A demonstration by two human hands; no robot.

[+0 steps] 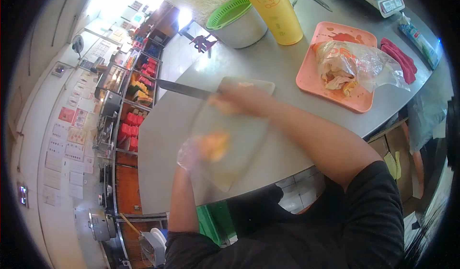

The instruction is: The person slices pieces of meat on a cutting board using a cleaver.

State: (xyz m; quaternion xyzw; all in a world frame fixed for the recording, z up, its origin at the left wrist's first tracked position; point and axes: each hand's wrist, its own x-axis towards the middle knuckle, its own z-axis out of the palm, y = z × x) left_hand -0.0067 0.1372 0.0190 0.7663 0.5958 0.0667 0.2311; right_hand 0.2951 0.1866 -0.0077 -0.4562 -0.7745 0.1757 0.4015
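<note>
While the plastic-gloved left hand [189, 155] is right beside a blurred yellow-orange lump [215, 146] over the pale rectangular cutting board [248, 134] (finger pose: cannot tell), the right hand [242, 100], farther off, clasps a long dark-bladed knife [184, 89], pointing leftward.

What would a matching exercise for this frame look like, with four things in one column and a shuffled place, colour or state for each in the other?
Column one
1. Knife
2. Bag
3. Cup
4. Left hand

Column two
A. In clear plastic, at the cutting board
B. Tall and yellow, with printing on it
C. Gripped in the right hand
D. Lying on the pink tray

Right pairs: 1-C, 2-D, 3-B, 4-A
</note>
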